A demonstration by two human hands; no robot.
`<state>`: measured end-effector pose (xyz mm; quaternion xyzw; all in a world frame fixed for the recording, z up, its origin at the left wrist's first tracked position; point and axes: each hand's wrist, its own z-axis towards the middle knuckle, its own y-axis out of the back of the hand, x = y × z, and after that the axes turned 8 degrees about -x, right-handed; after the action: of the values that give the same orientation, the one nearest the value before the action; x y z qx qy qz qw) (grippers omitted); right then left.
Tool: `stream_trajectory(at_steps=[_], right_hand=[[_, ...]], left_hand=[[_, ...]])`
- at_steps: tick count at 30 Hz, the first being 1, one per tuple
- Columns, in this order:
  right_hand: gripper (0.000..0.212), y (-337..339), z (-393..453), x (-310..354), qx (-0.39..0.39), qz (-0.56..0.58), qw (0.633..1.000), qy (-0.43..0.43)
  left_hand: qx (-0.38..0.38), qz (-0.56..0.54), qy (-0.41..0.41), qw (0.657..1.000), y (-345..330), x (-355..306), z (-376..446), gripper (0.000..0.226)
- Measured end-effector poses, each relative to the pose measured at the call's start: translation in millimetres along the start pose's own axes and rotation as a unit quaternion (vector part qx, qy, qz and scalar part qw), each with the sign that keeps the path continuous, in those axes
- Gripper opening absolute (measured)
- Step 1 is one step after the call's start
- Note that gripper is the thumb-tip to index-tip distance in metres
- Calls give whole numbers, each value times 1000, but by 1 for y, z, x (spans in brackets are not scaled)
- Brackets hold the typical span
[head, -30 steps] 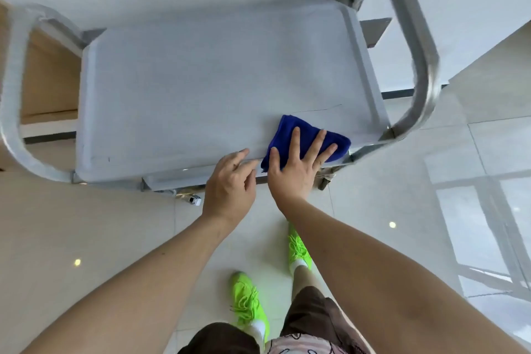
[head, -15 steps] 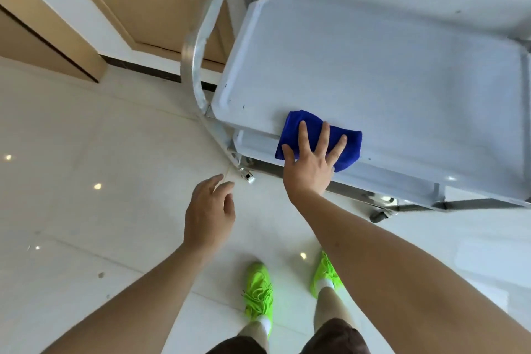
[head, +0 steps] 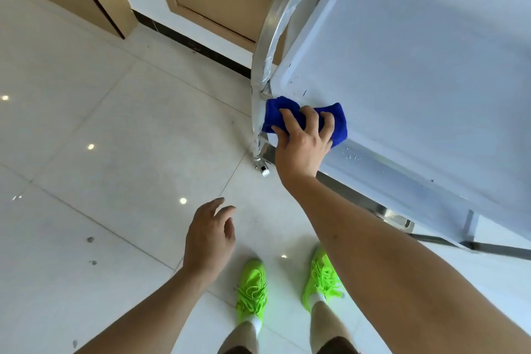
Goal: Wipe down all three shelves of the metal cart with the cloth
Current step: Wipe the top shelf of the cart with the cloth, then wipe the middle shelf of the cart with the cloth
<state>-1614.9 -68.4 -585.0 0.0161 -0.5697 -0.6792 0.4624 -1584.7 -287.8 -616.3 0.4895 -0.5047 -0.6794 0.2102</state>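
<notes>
Right hand [head: 303, 141] is flat-ish on the blue cloth [head: 304, 119], fingers spread and curled over it, pressing it onto the near-left corner of the cart's top shelf [head: 416, 66]. Cloth is bunched, its left end touching the upright handle tube [head: 267, 46], so this looks like working the corner and rim where dirt collects. A spread palm gives even pressure across the fold, which makes sense for a flat tray. Left hand [head: 209, 236] hangs free over the floor tiles [head: 86, 123], fingers loosely apart, holding nothing and well clear of the cart; probably just balance while leaning in. Middle shelf [head: 373, 172] peeks out below the top tray's edge with a few water droplets on it, so I'd judge it not wiped yet. Bottom shelf mostly hidden from this angle, can't tell its state. Caster [head: 263, 168] sits under the corner; pushing hard sideways here could roll the cart.
</notes>
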Motion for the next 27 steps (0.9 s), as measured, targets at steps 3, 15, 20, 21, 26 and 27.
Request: stream_trajectory(at_steps=[3, 15, 20, 21, 26, 27], right_hand=[[22, -1, -20, 1, 13, 32, 997, 65], [25, 7, -65, -71, 85, 24, 996, 24], [28, 0, -54, -96, 92, -3, 996, 3], [29, -5, -51, -101, 88, -2, 996, 0], [54, -45, -31, -129, 114, -55, 992, 8], [59, -57, -28, -138, 150, -104, 983, 25]], left_hand=[[-4, 1, 15, 1000, 3, 1, 4, 28], [-20, -20, 13, 1000, -39, -31, 26, 31], [-36, -37, -12, 999, -70, -53, 51, 33], [-41, -38, -22, 998, -77, -55, 58, 33], [-52, -41, -75, 995, -119, -54, 111, 29], [-59, -40, -88, 994, -130, -54, 125, 29]])
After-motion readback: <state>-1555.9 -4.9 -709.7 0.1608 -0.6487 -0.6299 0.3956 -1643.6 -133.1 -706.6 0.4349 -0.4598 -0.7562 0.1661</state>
